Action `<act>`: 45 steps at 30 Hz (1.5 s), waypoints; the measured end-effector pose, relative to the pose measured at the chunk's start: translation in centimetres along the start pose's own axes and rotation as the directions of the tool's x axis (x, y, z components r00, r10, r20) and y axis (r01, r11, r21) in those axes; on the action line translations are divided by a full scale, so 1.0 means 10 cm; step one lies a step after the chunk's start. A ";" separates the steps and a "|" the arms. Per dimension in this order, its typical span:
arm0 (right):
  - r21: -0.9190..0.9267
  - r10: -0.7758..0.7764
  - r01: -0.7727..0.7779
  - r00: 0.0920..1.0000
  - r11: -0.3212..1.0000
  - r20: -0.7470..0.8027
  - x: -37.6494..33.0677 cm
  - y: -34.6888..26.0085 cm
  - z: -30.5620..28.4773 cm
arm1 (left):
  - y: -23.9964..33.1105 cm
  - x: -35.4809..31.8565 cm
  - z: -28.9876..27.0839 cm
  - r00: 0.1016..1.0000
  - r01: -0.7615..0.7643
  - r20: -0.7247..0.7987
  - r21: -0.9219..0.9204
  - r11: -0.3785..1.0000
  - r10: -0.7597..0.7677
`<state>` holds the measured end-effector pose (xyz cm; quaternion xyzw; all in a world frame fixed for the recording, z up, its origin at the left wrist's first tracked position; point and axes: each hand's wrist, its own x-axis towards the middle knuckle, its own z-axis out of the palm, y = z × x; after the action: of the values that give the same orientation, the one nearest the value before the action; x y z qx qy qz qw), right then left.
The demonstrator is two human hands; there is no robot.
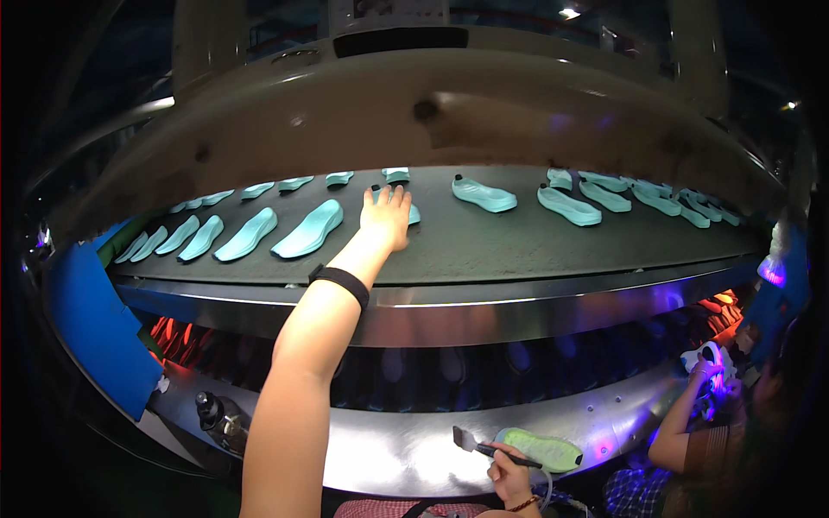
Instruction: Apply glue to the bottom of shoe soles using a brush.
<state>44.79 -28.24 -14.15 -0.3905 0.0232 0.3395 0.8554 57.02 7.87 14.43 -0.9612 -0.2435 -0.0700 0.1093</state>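
Note:
My left hand (386, 217), with a black wristband (341, 283), reaches out over the upper conveyor belt (484, 246). Its fingers are stretched and spread over a teal shoe sole (415, 214), which they partly hide; I cannot tell whether they press on it. Close to my body, my right hand (508, 473) is closed round the dark handle of a flat brush (465, 439), bristle end pointing left. Beside that hand, a yellow-green shoe sole (542, 450) lies at the metal ledge, its near edge partly covered by the hand and handle.
More teal soles (309, 230) lie along the belt on both sides. A machine hood (345, 121) hangs low above it. Below runs a darker lower level with shoe parts, glowing red at its ends. A dark bottle (220, 421) stands left; a co-worker's arm (678, 423) holds a shoe right.

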 end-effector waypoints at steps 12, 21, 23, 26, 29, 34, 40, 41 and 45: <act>-0.169 0.076 -0.083 0.996 0.982 -0.049 0.02 0.28 -0.53 | -0.19 0.06 0.06 0.983 -0.087 0.173 0.130 0.988 0.064; -0.253 -0.181 0.167 0.983 0.953 -0.032 -0.04 -0.08 -0.20 | -0.46 -1.58 0.41 0.804 -0.494 -0.533 -0.845 0.206 -0.262; -0.308 -0.210 0.197 0.978 0.931 -0.009 0.01 -0.11 -0.12 | -0.36 -1.98 0.65 0.783 -0.479 -0.196 -0.796 -0.371 -0.591; -0.240 -0.242 0.246 0.969 0.939 0.046 -0.02 -0.32 0.13 | -0.43 -2.39 0.82 0.997 0.077 0.074 -0.750 -0.657 0.032; -0.239 -0.278 0.294 0.955 0.925 0.100 -0.15 -0.44 0.27 | -0.26 -2.84 1.16 0.993 0.092 0.005 -0.651 -0.753 0.117; -0.316 -0.182 0.234 0.966 0.919 0.184 -0.23 -0.38 0.45 | 0.35 -3.30 2.01 0.786 0.616 0.123 -0.238 -0.751 0.606; -0.394 -0.016 0.124 0.964 0.911 0.267 0.01 -0.05 0.54 | 0.91 -3.45 1.85 0.878 0.477 0.126 -0.147 -0.866 0.462; -0.410 -0.014 0.108 0.974 0.906 0.224 0.06 -0.03 0.56 | 0.90 -3.46 1.81 0.858 0.497 0.138 0.020 -0.868 0.495; -0.462 -0.029 0.106 0.985 0.881 0.171 0.23 -0.05 0.73 | 0.91 -3.48 2.00 0.866 0.488 0.106 0.038 -0.872 0.489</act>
<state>45.22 -22.12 -9.46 -0.5580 -0.1417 0.3349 0.7459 32.71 -10.83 -13.01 0.1046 0.0131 -0.0019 0.9944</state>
